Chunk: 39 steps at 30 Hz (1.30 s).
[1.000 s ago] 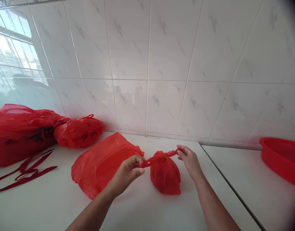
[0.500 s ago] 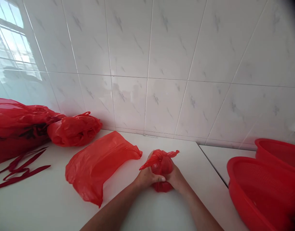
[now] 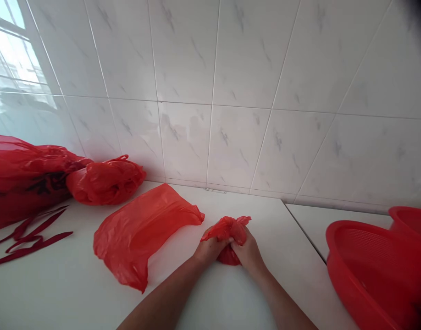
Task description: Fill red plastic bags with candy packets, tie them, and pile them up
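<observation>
A small knotted red plastic bag (image 3: 227, 228) sits on the white counter (image 3: 210, 302) in the middle. My left hand (image 3: 209, 250) is closed around its left side. My right hand (image 3: 247, 253) is closed around its right side, so the bag's lower part is hidden between my palms. Its two knot ends stick out at the top. A flat red plastic bag (image 3: 141, 231) lies just left of my hands, not touched.
Two bulging red bags, a large one (image 3: 18, 178) and a smaller one (image 3: 105, 179), stand at the back left against the tiled wall. Red plastic strips (image 3: 31, 233) lie in front of them. Two red basins, the nearer one (image 3: 379, 270), stand at the right.
My hands let go of the knot ends and wrapped around the small bag's body, pressing it lower. The view has turned right, bringing the red basins further in.
</observation>
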Available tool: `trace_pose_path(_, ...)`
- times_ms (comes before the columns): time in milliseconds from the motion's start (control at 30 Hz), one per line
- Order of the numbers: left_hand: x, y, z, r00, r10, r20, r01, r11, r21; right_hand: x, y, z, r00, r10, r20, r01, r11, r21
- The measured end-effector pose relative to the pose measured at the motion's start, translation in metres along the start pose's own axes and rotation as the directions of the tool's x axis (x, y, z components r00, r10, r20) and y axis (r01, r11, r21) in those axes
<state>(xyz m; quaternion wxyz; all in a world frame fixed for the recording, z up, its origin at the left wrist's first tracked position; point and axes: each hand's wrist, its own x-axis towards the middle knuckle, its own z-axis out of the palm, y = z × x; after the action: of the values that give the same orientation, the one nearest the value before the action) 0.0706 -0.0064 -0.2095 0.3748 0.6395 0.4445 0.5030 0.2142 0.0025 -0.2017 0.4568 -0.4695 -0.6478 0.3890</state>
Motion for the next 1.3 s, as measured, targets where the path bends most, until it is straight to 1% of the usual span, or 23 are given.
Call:
trace_pose_path(67,-0.003,0.0,-0.004,1.0,0.016,0.006,-0.016,0.997,-0.077,-0.001,-0.006,-0.009,0.992,-0.037,0.12,0.024,0.994,0.107)
trace_pose_path(133,-0.006,0.002,-0.008,0.997,0.064,-0.048,-0.069,0.99,-0.119,-0.002,-0.016,-0.019,0.969,-0.072,0.237,0.001,0.959,0.285)
trace_pose_path(167,-0.009,0.004,-0.01,0.991,0.099,-0.09,-0.109,0.987,-0.115,-0.002,-0.021,-0.023,0.961,-0.085,0.262,-0.018,0.93,0.368)
trace_pose_path(233,-0.014,0.011,-0.011,0.974,0.166,-0.155,-0.18,0.98,-0.08,-0.001,-0.031,-0.028,0.96,-0.107,0.259,-0.034,0.872,0.488)
trace_pose_path(267,-0.016,0.016,-0.011,0.967,0.185,-0.173,-0.198,0.978,-0.061,-0.001,-0.035,-0.029,0.964,-0.104,0.244,-0.04,0.852,0.521)
trace_pose_path(367,-0.019,0.026,-0.009,0.961,0.193,-0.196,-0.201,0.979,-0.019,0.002,-0.039,-0.027,0.981,-0.035,0.191,-0.082,0.819,0.567)
trace_pose_path(433,-0.018,0.028,-0.009,0.956,0.181,-0.23,-0.186,0.983,0.0,0.003,-0.037,-0.024,0.986,0.023,0.168,-0.123,0.779,0.614)
trace_pose_path(500,-0.015,0.028,-0.011,0.951,0.152,-0.268,-0.151,0.988,0.025,0.005,-0.033,-0.022,0.984,0.059,0.167,-0.159,0.711,0.685)
trace_pose_path(567,-0.012,0.026,-0.015,0.955,0.106,-0.279,-0.085,0.993,0.086,0.007,-0.027,-0.021,0.985,0.092,0.143,-0.168,0.668,0.725)
trace_pose_path(600,-0.011,0.025,-0.017,0.957,0.078,-0.28,-0.044,0.991,0.127,0.009,-0.023,-0.021,0.987,0.111,0.118,-0.162,0.668,0.726)
trace_pose_path(700,-0.008,0.021,-0.02,0.956,-0.004,-0.294,0.064,0.979,0.193,0.013,-0.016,-0.024,0.987,0.152,0.042,-0.139,0.709,0.691)
trace_pose_path(767,-0.007,0.019,-0.02,0.954,-0.048,-0.295,0.101,0.981,0.167,0.013,-0.017,-0.026,0.988,0.151,0.028,-0.13,0.725,0.676)
trace_pose_path(800,-0.005,0.018,-0.019,0.956,-0.065,-0.288,0.111,0.983,0.146,0.011,-0.02,-0.027,0.99,0.139,0.032,-0.126,0.747,0.652)
trace_pose_path(833,-0.004,0.018,-0.019,0.957,-0.081,-0.279,0.12,0.985,0.126,0.009,-0.025,-0.027,0.992,0.114,0.047,-0.119,0.787,0.606)
trace_pose_path(867,-0.002,0.018,-0.019,0.958,-0.095,-0.272,0.128,0.986,0.104,0.006,-0.031,-0.027,0.994,0.077,0.075,-0.105,0.839,0.533)
trace_pose_path(933,0.002,0.022,-0.02,0.958,-0.114,-0.261,0.136,0.989,0.066,-0.002,-0.043,-0.024,0.988,-0.015,0.152,-0.036,0.945,0.324)
trace_pose_path(967,0.003,0.026,-0.021,0.959,-0.12,-0.255,0.136,0.99,0.045,-0.005,-0.049,-0.021,0.981,-0.052,0.189,0.011,0.977,0.212)
trace_pose_path(1033,0.004,0.037,-0.022,0.962,-0.12,-0.244,0.121,0.993,-0.012,-0.01,-0.057,-0.016,0.968,-0.089,0.236,0.078,0.996,0.053)
trace_pose_path(1100,0.0,0.048,-0.02,0.976,-0.085,-0.203,0.076,0.996,-0.052,-0.012,-0.058,-0.011,0.961,-0.094,0.259,0.105,0.994,-0.028)
trace_pose_path(1167,-0.006,0.057,-0.016,0.991,-0.006,-0.135,0.001,0.999,-0.032,-0.01,-0.053,-0.009,0.964,-0.085,0.252,0.101,0.994,-0.05)
trace_pose_path(1233,-0.012,0.059,-0.009,0.991,0.09,-0.1,-0.082,0.994,0.077,-0.008,-0.047,-0.009,0.977,-0.061,0.204,0.068,0.997,-0.027)
trace_pose_path(1300,-0.016,0.055,-0.004,0.975,0.196,-0.102,-0.167,0.956,0.242,-0.006,-0.041,-0.011,0.988,-0.021,0.156,0.016,0.999,0.03)
